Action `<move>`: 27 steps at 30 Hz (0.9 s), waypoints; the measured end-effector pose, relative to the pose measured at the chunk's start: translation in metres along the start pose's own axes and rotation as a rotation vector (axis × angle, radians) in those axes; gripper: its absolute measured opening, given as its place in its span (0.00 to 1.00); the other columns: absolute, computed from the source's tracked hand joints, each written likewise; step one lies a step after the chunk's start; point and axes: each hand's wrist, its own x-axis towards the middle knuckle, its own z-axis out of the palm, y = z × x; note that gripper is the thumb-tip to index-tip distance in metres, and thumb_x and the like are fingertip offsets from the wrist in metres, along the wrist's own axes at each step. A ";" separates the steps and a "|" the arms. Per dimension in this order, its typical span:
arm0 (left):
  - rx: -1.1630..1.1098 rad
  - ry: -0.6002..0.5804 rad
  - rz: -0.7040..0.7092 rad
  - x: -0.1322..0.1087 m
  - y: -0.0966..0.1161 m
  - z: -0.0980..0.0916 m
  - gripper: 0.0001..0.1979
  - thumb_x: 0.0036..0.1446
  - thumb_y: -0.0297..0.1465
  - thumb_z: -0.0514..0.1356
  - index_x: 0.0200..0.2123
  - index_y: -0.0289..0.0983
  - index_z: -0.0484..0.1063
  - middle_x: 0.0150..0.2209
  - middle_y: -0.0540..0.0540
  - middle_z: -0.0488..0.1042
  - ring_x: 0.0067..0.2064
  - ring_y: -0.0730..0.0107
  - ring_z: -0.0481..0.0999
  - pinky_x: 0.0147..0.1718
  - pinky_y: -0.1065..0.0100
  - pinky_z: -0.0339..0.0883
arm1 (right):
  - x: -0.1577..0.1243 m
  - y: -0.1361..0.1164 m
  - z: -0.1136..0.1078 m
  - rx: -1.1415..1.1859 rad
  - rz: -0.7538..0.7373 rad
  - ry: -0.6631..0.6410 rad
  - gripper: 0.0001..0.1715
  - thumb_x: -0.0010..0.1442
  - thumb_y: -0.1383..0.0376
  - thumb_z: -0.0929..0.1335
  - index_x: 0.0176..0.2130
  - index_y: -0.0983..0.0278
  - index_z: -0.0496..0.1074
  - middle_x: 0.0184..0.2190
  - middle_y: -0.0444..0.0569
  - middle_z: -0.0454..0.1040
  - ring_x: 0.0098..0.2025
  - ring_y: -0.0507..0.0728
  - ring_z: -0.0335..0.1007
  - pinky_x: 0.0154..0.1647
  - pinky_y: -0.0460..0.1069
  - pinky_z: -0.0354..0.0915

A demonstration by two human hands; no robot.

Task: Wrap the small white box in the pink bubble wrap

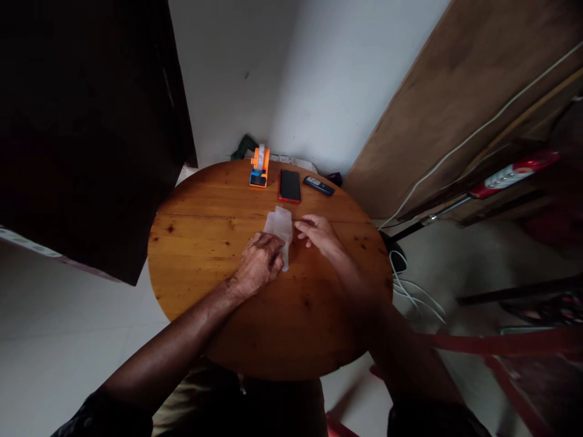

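Observation:
A thin, whitish, crinkled sheet (pixel 279 223) lies on the round wooden table (pixel 191 243); I cannot tell whether it is paper or plastic. My left hand (pixel 262 258) rests over the sheet's lower left part, its fingers curled and closed on it, hiding that portion. Just off the sheet's right edge is my right hand (pixel 316 232). Its fingers are bent but apart, with nothing visible between them.
Toward the table's far edge stand an orange and blue tape dispenser (pixel 259 167), a red-edged dark phone (pixel 289 186) and a black handset (pixel 319 185). A wall rises behind. At right are a white cable (pixel 416 297) and a red-handled pole (pixel 514 175); a dark cabinet (pixel 91 133) stands left.

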 end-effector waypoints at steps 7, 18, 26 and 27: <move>-0.031 0.009 -0.001 0.000 -0.001 0.000 0.14 0.57 0.23 0.59 0.46 0.35 0.76 0.46 0.39 0.78 0.50 0.55 0.74 0.53 0.54 0.71 | 0.008 -0.016 0.024 0.062 -0.022 -0.134 0.07 0.52 0.67 0.74 0.29 0.64 0.72 0.16 0.41 0.68 0.16 0.48 0.58 0.11 0.43 0.50; -0.015 -0.012 -0.013 0.000 0.002 -0.002 0.14 0.59 0.24 0.58 0.48 0.36 0.76 0.47 0.39 0.78 0.51 0.55 0.74 0.55 0.52 0.70 | 0.015 -0.001 0.043 0.231 -0.260 -0.105 0.15 0.44 0.58 0.73 0.33 0.63 0.74 0.25 0.40 0.74 0.28 0.51 0.65 0.30 0.46 0.62; -0.013 -0.020 -0.049 0.002 -0.001 -0.004 0.14 0.59 0.26 0.59 0.48 0.36 0.76 0.49 0.39 0.79 0.52 0.54 0.75 0.55 0.53 0.69 | 0.000 -0.019 0.041 0.235 -0.365 -0.190 0.17 0.45 0.56 0.72 0.36 0.62 0.74 0.31 0.44 0.75 0.34 0.54 0.68 0.37 0.50 0.65; 0.000 -0.017 -0.060 0.002 -0.002 -0.004 0.14 0.59 0.26 0.59 0.48 0.36 0.76 0.49 0.39 0.79 0.52 0.54 0.75 0.55 0.52 0.69 | -0.003 -0.023 0.040 0.233 -0.363 -0.204 0.18 0.45 0.57 0.72 0.37 0.62 0.74 0.32 0.45 0.76 0.34 0.55 0.68 0.38 0.50 0.65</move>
